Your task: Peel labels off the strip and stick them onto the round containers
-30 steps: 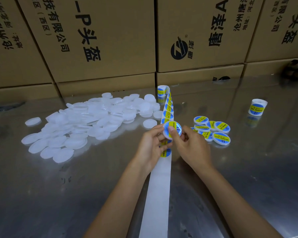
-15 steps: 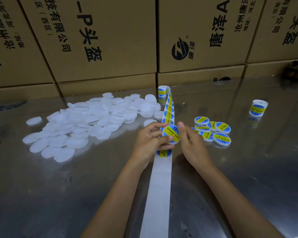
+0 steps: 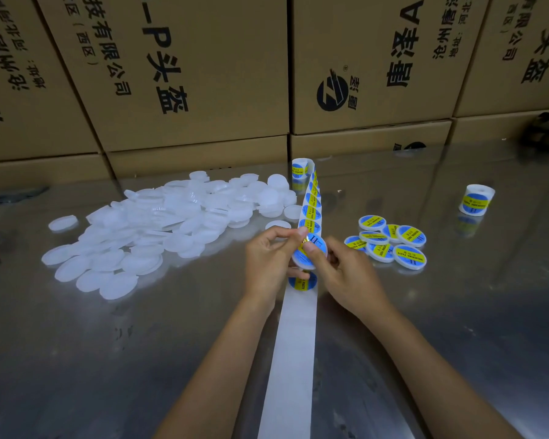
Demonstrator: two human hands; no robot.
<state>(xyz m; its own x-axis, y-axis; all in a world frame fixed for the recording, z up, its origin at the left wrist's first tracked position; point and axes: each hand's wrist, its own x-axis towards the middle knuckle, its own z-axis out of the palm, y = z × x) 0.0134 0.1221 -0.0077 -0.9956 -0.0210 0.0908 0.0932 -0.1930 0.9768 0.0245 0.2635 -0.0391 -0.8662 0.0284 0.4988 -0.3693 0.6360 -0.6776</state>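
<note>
A round white container with a blue and yellow label (image 3: pixel 311 253) is held upright above the strip between both hands. My left hand (image 3: pixel 268 264) grips its left edge with curled fingers. My right hand (image 3: pixel 343 274) pinches it, the thumb pressing on the label face. The white label strip (image 3: pixel 293 353) runs from the near edge up the table, carrying several blue and yellow labels (image 3: pixel 311 213) to a small roll (image 3: pixel 300 168). One label (image 3: pixel 303 282) sits on the strip just below the hands.
A heap of plain white round containers (image 3: pixel 159 229) lies to the left on the shiny metal table (image 3: pixel 108 359). Several labelled containers (image 3: pixel 390 242) are grouped at the right. A second label roll (image 3: pixel 476 199) stands at far right. Cardboard boxes (image 3: pixel 187 74) wall the back.
The held container has turned and tilted in my fingers. My right thumb, lifted off half a second ago, now presses on the label face again.
</note>
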